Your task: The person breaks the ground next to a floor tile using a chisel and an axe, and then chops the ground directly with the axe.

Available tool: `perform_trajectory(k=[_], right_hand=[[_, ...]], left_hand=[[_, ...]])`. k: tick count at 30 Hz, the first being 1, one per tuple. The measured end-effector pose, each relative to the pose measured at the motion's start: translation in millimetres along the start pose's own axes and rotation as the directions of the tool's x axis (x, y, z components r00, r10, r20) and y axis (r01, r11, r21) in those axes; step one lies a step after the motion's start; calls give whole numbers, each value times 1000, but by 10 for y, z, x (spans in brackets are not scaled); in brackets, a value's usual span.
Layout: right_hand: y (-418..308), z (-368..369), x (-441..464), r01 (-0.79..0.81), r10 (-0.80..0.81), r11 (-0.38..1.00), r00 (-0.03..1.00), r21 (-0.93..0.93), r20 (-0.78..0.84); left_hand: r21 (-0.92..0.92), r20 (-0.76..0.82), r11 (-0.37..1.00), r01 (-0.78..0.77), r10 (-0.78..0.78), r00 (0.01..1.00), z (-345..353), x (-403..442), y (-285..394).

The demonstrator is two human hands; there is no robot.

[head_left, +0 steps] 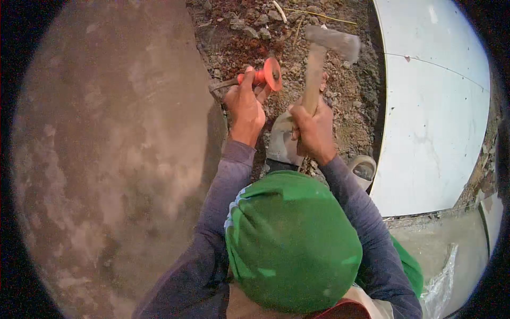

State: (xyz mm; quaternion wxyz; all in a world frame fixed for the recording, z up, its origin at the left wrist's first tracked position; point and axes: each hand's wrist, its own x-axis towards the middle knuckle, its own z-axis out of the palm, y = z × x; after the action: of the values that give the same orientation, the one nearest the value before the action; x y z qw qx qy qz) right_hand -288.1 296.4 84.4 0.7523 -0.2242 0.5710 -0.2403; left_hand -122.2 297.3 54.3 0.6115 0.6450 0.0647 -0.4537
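Note:
My left hand (247, 114) is wrapped round a chisel with an orange grip and a round orange hand guard (272, 74). The chisel's metal end (222, 84) points left and meets the edge of the concrete slab (122, 133). In my right hand (316, 130) is a hammer, gripped by its wooden handle (314, 77). The hammer's head (334, 42) is raised up and to the right of the chisel's guard, apart from it and slightly blurred.
Loose soil and stones (350, 101) fill the strip between the slab and a large white panel (430, 122). A shoe (281, 141) stands below my hands, another (363, 169) beside the panel. A green cap (297, 239) covers the lower middle. Clear plastic (443, 282) lies lower right.

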Motion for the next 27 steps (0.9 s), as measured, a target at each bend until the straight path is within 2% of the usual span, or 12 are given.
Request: perform_trajectory(k=[8, 10, 11, 12, 13, 15, 17, 19, 21, 24, 26, 27], right_hand=[[-10, -412, 22, 122, -98, 954, 990, -274, 98], [-481, -588, -65, 44, -45, 988, 999, -147, -2], [-677, -565, -113, 123, -96, 975, 985, 188, -146], [-933, -762, -92, 181, -153, 949, 980, 258, -125], [-1030, -797, -46, 478, -462, 798, 876, 368, -137], [-1042, -755, -66, 338, -326, 655, 933, 676, -151], [-166, -602, 33, 602, -607, 795, 792, -76, -70], [497, -321, -32, 600, -641, 463, 735, -652, 221], [392, -317, -34, 458, -404, 789, 889, -410, 216], [-473, -940, -82, 49, 4, 866, 994, -498, 105], [-1069, -1100, -158, 69, -66, 998, 985, 8, -161], [-1294, -1249, -142, 269, -234, 925, 960, 269, -154]], left_hand=[[-71, -40, 998, 0, -2, 999, 52, 188, -87], [-104, -54, 994, -39, 33, 998, 32, 317, -148], [-118, -70, 991, -56, 48, 996, -9, 338, -173], [-130, -78, 990, -45, 35, 996, -4, 313, -154], [-140, -79, 990, -37, 27, 997, 53, 290, -93], [-147, -94, 989, -23, 10, 996, 74, 291, -41], [-146, -113, 989, -4, -12, 994, 81, 340, -71], [-175, -38, 984, -16, 10, 999, 43, 355, -66], [-192, 29, 981, -8, 13, 999, -133, 473, -93], [-118, -16, 993, -26, 25, 1000, 27, 206, 20], [-141, 9, 990, -13, 15, 1000, 35, 303, 1], [-160, 11, 987, -19, 21, 1000, 51, 260, 30]])
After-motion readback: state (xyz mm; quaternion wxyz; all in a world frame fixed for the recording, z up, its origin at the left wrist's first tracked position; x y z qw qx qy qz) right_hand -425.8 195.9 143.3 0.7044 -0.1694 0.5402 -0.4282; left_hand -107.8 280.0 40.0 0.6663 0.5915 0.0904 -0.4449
